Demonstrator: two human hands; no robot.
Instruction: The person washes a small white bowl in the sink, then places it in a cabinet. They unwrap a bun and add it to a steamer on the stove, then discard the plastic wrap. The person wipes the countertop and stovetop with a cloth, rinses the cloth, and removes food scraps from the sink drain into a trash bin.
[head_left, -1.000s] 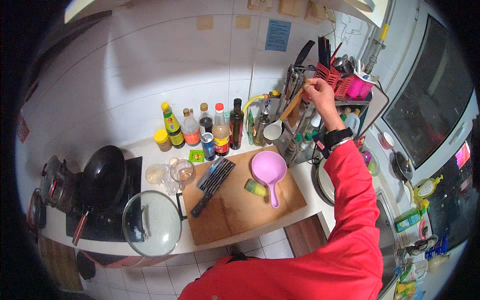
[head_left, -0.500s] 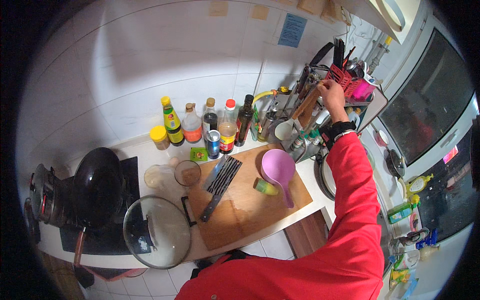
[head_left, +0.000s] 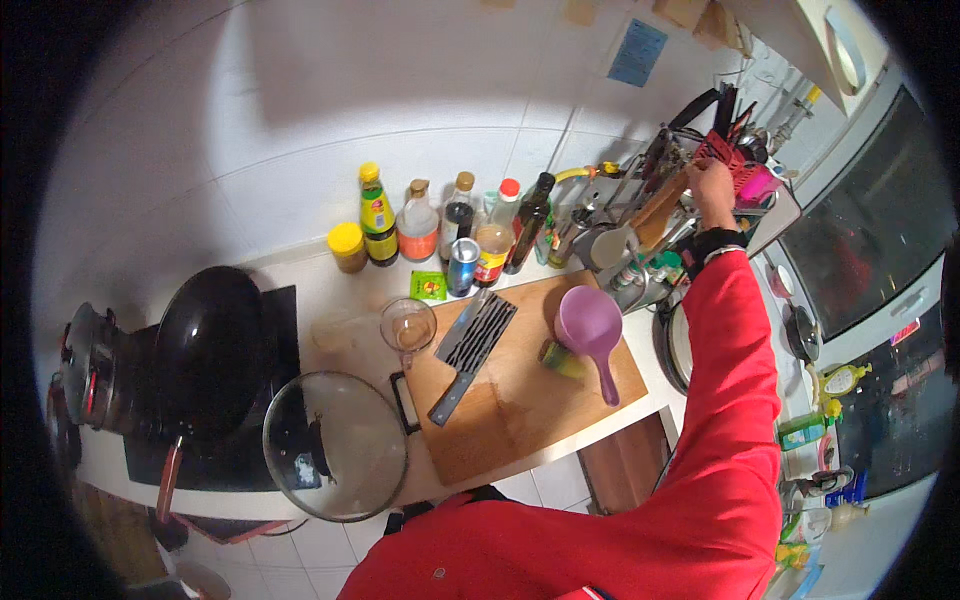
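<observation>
At the back right, my right hand [head_left: 712, 185] reaches over a metal rack, its fingers closed on the upper end of a brown wooden utensil [head_left: 657, 215]. That utensil slants down to the left. By its lower end is a pale round ladle-like bowl [head_left: 610, 247]; I cannot tell whether the two are joined. Close behind my hand stands a red basket [head_left: 726, 152] of utensils. My left hand is out of view. On the wooden cutting board [head_left: 520, 420] lie a cleaver [head_left: 478, 340], a purple scoop [head_left: 589, 325] and a small green-yellow container [head_left: 562, 360].
Several bottles [head_left: 415, 225] line the wall, with a blue can [head_left: 462, 265] and a green packet [head_left: 428, 286] before them. A glass bowl [head_left: 408, 325] and a glass lid [head_left: 345, 450] are left of the board. A black wok [head_left: 210, 350] sits on the stove.
The view has shifted, so the counter things sit farther right and the wall things lower. My right hand stays at the rack with its fingers on the wooden utensil.
</observation>
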